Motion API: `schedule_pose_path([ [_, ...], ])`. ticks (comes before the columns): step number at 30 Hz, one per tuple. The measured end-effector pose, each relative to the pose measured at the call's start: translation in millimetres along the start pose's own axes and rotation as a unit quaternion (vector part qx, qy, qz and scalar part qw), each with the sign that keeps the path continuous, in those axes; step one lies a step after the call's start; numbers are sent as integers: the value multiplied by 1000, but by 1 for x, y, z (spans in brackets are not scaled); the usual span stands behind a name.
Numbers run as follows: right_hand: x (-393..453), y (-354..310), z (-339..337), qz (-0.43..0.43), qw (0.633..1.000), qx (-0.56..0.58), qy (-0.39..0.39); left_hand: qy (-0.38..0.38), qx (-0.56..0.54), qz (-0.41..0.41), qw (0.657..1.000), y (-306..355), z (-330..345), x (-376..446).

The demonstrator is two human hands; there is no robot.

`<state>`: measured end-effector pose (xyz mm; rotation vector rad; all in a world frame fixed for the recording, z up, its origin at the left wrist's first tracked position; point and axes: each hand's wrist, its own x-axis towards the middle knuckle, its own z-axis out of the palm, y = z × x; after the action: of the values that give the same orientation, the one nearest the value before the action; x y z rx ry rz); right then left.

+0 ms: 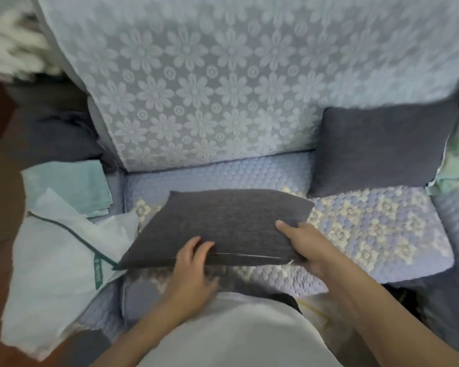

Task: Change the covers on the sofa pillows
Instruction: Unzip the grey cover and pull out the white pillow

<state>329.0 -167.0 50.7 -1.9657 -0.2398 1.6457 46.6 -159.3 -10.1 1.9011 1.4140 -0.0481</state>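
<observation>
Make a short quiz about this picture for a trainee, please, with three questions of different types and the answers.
1. True or false: the second grey pillow lies flat on the floor.
2. Which hand grips the corner of the grey pillow at the end of its zipper? A) left hand B) right hand
3. Fill in: the folded teal cloth lies to the person's ____ of the seat cushion.

Key: 1 false, it leans against the sofa back; 2 B; 3 left.
</observation>
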Motion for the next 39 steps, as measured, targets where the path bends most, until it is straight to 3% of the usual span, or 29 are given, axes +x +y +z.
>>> schedule_pose_path([
  [5, -73, -47, 30, 5, 992, 77, -100, 138, 54, 164, 975, 39, -49, 6],
  [9, -99, -74, 26, -15, 981, 151, -118, 70, 72, 233, 967, 47, -90, 19],
  [12, -96, -74, 18, -191, 981, -15, -20, 19, 46, 213, 976, 52, -99, 17],
  [14, -98, -68, 11, -348, 917, -185, 65, 14, 11, 199, 980, 53, -99, 12],
  [16, -99, -58, 3, -412, 878, -243, 0, 18, -28, 183, 982, 52, -98, 7],
  [18, -104, -48, -6, -421, 879, -209, -84, 23, -51, 168, 984, 54, -98, 3],
  [20, -103, -43, -10, -438, 866, -218, -101, 38, -54, 155, 986, 60, -100, 2],
  [22, -96, -37, -6, -451, 849, -266, -62, 34, -57, 152, 986, 66, -102, 2],
  [26, -83, -31, 9, -469, 847, -249, 41, 54, -63, 141, 987, 78, -103, 0],
  [29, -86, -26, 14, -442, 870, -214, 45, 117, -105, 173, 972, 100, -113, -15],
  [32, -92, -18, 24, -431, 878, -204, 40, 97, -121, 188, 970, 126, -117, -30],
  [39, -103, -13, 42, -448, 868, -210, 51, 159, -108, 99, 976, 140, -109, -38],
])
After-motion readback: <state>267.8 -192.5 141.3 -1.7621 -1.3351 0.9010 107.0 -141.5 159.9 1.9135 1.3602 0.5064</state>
